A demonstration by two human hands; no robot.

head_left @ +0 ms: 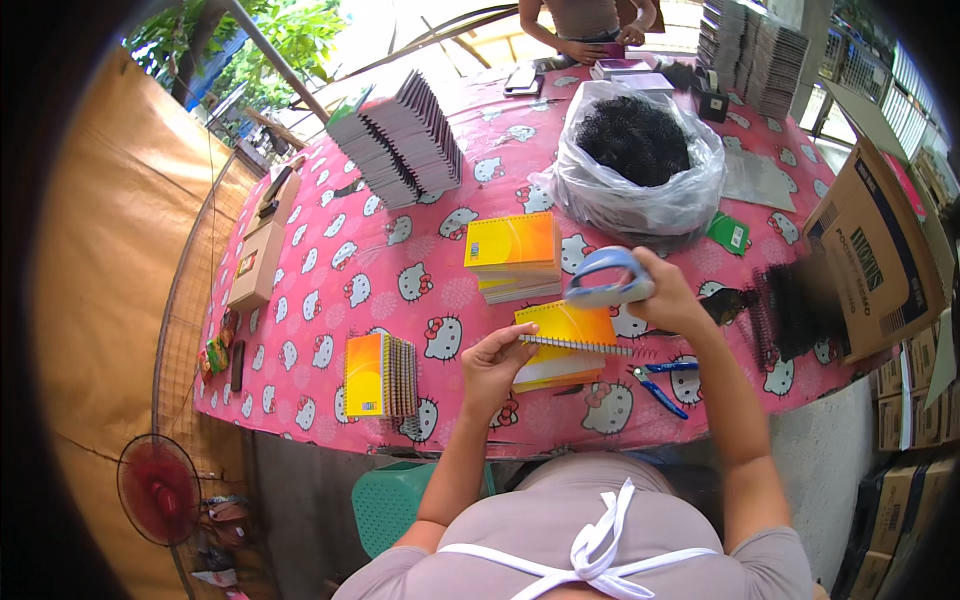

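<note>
My left hand (490, 362) pinches the left end of a small yellow-orange notebook (568, 322) near the table's front edge. Along the notebook's near edge runs a dark wire coil (590, 346), its loose end sticking out past the right side. Above it, my right hand (668, 293) is wrapped round a light blue and grey tool (607, 278) with a looped handle, slightly blurred; its exact kind is unclear. More yellow notebook pages (555, 378) lie beneath the held one. Blue-handled cutting pliers (660, 388) rest to the right of the notebook.
Yellow notebooks (512, 240) are stacked ahead, and coiled ones (380, 375) at left. A plastic bag of black coils (640, 215), a tall notebook stack (400, 140) and a cardboard box (880, 250) stand around the pink-covered table (330, 390). Another person (590, 25) works at the far side.
</note>
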